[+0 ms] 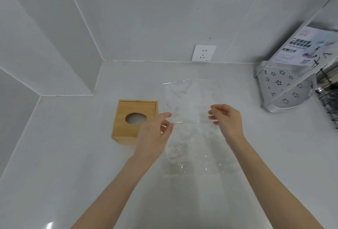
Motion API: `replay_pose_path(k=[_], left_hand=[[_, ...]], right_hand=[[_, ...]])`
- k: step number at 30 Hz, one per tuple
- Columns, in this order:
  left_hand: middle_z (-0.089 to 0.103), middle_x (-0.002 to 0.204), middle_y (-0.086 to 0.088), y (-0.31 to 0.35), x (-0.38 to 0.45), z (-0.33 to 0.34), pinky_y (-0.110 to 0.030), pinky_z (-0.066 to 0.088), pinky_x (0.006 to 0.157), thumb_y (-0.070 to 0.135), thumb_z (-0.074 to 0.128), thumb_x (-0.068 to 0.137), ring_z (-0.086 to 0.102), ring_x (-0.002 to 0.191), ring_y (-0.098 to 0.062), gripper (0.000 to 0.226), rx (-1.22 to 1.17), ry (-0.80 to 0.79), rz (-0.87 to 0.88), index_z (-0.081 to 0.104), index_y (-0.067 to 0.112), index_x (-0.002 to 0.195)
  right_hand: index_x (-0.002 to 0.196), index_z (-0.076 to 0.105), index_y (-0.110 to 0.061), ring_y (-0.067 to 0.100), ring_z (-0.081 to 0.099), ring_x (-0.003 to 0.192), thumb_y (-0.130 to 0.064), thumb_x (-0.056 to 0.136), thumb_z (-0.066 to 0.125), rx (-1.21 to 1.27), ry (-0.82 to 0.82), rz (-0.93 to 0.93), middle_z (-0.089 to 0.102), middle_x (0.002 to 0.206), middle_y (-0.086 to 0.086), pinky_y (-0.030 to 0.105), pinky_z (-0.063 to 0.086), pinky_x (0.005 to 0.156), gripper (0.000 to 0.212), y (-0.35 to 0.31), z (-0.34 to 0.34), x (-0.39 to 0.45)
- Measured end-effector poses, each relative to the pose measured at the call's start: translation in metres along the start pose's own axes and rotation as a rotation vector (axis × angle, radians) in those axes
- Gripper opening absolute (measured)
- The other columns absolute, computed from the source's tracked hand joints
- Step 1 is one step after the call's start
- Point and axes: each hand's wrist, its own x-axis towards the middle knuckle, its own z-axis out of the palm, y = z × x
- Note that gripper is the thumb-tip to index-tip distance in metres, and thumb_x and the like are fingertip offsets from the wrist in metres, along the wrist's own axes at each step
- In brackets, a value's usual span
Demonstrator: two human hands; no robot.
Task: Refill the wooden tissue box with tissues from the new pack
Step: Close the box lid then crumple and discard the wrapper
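White surface (73,164) is running into a tiled corner, taking up most of the view. Clear plastic pack (192,129) is lying flat on it, centre, see-through and hard to read; contents not discernible. Perforated white rack (281,89) in plastic wrap is leaning at far right. Wooden tissue box (131,133) is sitting just left of the pack, round opening facing up. Left hand (155,135) is hovering over the box's right edge, fingers apart and loosely curled. Right hand (228,120) is hovering over the pack, fingers apart, gripping nothing. Wall socket (204,53) is sitting behind.
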Motion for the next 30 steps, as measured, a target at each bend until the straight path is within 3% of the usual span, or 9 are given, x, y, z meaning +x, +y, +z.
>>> replay_pose_path(k=[4,9,12,16,19,20,24,28,30], left_hand=[[0.055,0.123,-0.011,-0.014,0.024,0.057,-0.030,0.039,0.098,0.015,0.056,0.089,0.052,0.111,-0.021,0.039,0.032,-0.080,-0.123,0.050,0.006,0.126],[0.001,0.154,-0.022,-0.037,0.038,0.098,-0.035,0.008,0.116,0.021,0.052,0.091,0.000,0.143,-0.032,0.067,0.298,-0.131,-0.337,0.014,0.002,0.143],[-0.005,0.154,-0.022,-0.039,0.039,0.112,-0.041,0.013,0.116,0.027,0.051,0.091,-0.003,0.143,-0.034,0.073,0.446,-0.108,-0.415,0.007,0.006,0.145],[0.002,0.154,-0.019,-0.038,0.045,0.116,-0.042,0.022,0.110,0.022,0.063,0.083,0.011,0.138,-0.037,0.077,0.409,-0.013,-0.445,0.016,0.011,0.143],[0.011,0.151,-0.020,-0.041,0.048,0.115,-0.039,0.018,0.110,0.019,0.071,0.075,0.016,0.134,-0.037,0.083,0.317,0.037,-0.429,0.022,0.010,0.141],[0.016,0.148,-0.021,-0.042,0.047,0.115,-0.037,0.017,0.109,0.017,0.073,0.072,0.018,0.134,-0.037,0.086,0.284,0.057,-0.425,0.022,0.010,0.141],[0.040,0.127,-0.017,-0.043,0.043,0.113,-0.020,0.023,0.092,0.005,0.073,0.068,0.037,0.119,-0.028,0.087,0.085,0.142,-0.375,0.028,0.015,0.141],[0.053,0.108,-0.007,-0.041,0.035,0.104,-0.030,0.042,0.098,0.004,0.073,0.068,0.053,0.105,-0.022,0.087,-0.234,0.194,-0.570,0.031,0.023,0.141],[0.054,0.085,-0.001,-0.039,0.030,0.100,-0.023,0.047,0.086,0.001,0.072,0.071,0.054,0.084,-0.015,0.085,-0.403,0.190,-0.616,0.030,0.023,0.141]], right_hand=[[0.099,0.067,-0.007,0.022,0.062,0.086,-0.011,0.084,0.060,-0.252,0.071,0.060,0.069,0.097,0.013,0.027,0.043,0.078,0.017,0.033,-0.034,0.032],[0.124,0.051,-0.004,0.032,0.050,0.117,-0.016,0.083,0.061,-0.416,0.042,0.159,0.055,0.126,0.016,0.036,0.038,0.099,0.043,0.065,-0.040,0.057],[0.128,0.045,-0.006,0.030,0.053,0.109,-0.017,0.081,0.064,-0.350,0.052,0.211,0.055,0.120,0.014,0.037,0.041,0.096,0.052,0.072,-0.037,0.062],[0.126,0.046,-0.006,0.020,0.052,0.087,-0.011,0.079,0.065,-0.095,0.077,0.342,0.052,0.078,-0.004,0.027,0.041,0.080,0.051,0.068,-0.035,0.065],[0.079,0.061,-0.015,0.023,0.048,0.073,-0.008,0.076,0.067,-0.030,0.062,0.386,0.047,0.065,-0.004,0.025,0.043,0.060,0.010,0.067,-0.039,0.068],[0.068,0.061,-0.016,0.024,0.049,0.066,-0.006,0.076,0.067,-0.009,0.044,0.398,0.052,0.064,0.000,0.024,0.043,0.056,0.014,0.067,-0.041,0.068],[0.071,0.067,-0.008,0.019,0.049,0.053,-0.004,0.076,0.066,0.021,0.032,0.398,0.056,0.060,0.002,0.023,0.041,0.050,0.006,0.070,-0.052,0.065],[0.073,0.065,-0.009,0.014,0.045,0.050,-0.004,0.078,0.064,0.062,0.031,0.383,0.053,0.060,0.003,0.017,0.040,0.041,0.007,0.068,-0.062,0.060],[0.081,0.066,-0.006,0.013,0.046,0.053,-0.002,0.079,0.064,0.110,0.013,0.381,0.055,0.062,0.004,0.013,0.041,0.043,0.005,0.065,-0.065,0.057]])
